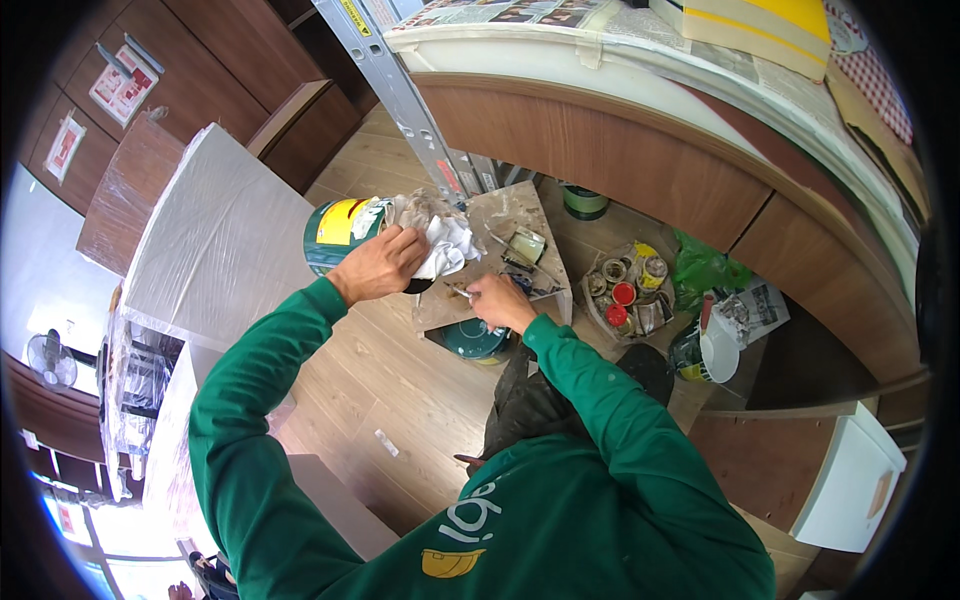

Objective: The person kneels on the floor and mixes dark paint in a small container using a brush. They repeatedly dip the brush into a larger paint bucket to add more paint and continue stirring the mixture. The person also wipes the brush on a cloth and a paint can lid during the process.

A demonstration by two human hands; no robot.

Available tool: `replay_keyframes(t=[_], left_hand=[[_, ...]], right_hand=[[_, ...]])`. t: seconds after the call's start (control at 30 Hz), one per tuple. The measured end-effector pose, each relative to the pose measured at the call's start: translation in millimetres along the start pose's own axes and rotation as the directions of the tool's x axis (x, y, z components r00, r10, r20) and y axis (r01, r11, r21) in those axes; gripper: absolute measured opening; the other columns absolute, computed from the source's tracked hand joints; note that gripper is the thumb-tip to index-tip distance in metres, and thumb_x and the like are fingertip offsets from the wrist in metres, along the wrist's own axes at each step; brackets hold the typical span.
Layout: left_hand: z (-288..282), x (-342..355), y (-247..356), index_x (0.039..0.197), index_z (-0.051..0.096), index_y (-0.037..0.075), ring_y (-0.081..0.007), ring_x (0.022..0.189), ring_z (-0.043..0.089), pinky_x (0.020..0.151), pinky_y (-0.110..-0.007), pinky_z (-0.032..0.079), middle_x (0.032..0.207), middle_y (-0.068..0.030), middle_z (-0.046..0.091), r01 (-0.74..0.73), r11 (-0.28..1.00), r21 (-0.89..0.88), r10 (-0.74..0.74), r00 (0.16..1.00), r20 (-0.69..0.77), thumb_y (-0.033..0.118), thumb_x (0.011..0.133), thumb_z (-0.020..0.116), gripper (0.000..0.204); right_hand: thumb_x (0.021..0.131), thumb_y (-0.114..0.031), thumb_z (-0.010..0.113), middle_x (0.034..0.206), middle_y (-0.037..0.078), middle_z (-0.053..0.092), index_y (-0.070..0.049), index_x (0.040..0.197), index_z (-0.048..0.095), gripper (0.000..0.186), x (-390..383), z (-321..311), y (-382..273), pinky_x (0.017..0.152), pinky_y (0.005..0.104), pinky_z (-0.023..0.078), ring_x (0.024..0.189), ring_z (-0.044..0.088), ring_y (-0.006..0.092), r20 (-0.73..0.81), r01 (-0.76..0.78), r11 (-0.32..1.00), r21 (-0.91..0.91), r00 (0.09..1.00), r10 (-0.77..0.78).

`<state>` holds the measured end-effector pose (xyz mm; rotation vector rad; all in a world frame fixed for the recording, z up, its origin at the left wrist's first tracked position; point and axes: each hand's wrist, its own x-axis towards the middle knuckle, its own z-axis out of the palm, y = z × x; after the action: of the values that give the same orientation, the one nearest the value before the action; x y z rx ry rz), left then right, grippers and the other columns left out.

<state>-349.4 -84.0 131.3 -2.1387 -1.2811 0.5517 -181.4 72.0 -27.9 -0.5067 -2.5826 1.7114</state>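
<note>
My left hand [385, 264] is closed on a bunched white rag [449, 247] at the mouth of a green paint can [326, 240] with a yellow label. The can looks tipped, its mouth toward the right; whether my fingers also grip its rim is hidden. Just right of it, my right hand [503, 302] is closed over the near edge of a stained board [508, 208]. A short, thin, pale piece shows at its fingertips, too small to name. A small tray with pale greenish contents [526, 244] lies on the board. Beneath the board stands a green lidded can [474, 340].
An aluminium ladder [415, 110] stands beyond the board. Right of it sits a box of small tins [627, 290], beside a green plastic bag [703, 266] and a white-lined bucket [717, 345]. A curved wooden counter [600, 135] spans the right. Plastic-wrapped furniture [215, 215] stands left.
</note>
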Motion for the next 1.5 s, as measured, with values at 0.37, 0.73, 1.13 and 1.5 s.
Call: replay_keyframes(t=[0.37,0.73,1.13,1.5], left_hand=[[12,-7,4,0.122,0.068,-0.011,-0.0262,0.109,0.059,0.088,-0.038,0.05,0.119,-0.0136,0.066,0.078,0.996,-0.043,-0.078,0.997,0.007,0.014,0.079,0.066,0.05],[11,-7,4,0.113,0.072,-0.006,-0.0223,0.106,0.059,0.086,-0.034,0.048,0.112,-0.0089,0.067,0.061,0.998,0.02,-0.061,0.998,-0.036,0.018,0.08,0.067,0.041],[16,4,7,0.116,0.071,-0.007,-0.0233,0.105,0.06,0.084,-0.034,0.049,0.112,-0.0109,0.067,0.025,1.0,-0.011,-0.025,1.0,-0.008,0.016,0.076,0.068,0.047],[16,5,7,0.111,0.074,-0.005,-0.0227,0.105,0.06,0.085,-0.033,0.049,0.111,-0.0093,0.067,0.019,1.0,-0.015,-0.019,0.999,0.044,0.019,0.077,0.067,0.042]], right_hand=[[0.097,-0.015,0.06,0.073,0.02,0.074,-0.001,0.12,0.076,0.032,12,-1,1,0.069,0.0413,0.061,0.054,0.072,0.0267,0.048,0.01,0.989,-0.146,0.999,-0.003],[0.083,-0.01,0.059,0.063,0.017,0.071,-0.004,0.097,0.079,0.025,28,7,0,0.069,0.0443,0.061,0.057,0.073,0.0309,0.052,0.015,0.983,-0.185,0.999,-0.006],[0.09,-0.009,0.059,0.072,0.018,0.074,-0.006,0.107,0.08,0.027,20,3,-1,0.063,0.0414,0.062,0.055,0.073,0.0286,0.004,-0.026,0.987,-0.16,1.0,0.028],[0.092,-0.011,0.059,0.071,0.016,0.074,-0.007,0.108,0.08,0.026,16,2,0,0.06,0.0415,0.061,0.053,0.072,0.028,-0.015,-0.016,0.99,-0.137,1.0,0.014]])
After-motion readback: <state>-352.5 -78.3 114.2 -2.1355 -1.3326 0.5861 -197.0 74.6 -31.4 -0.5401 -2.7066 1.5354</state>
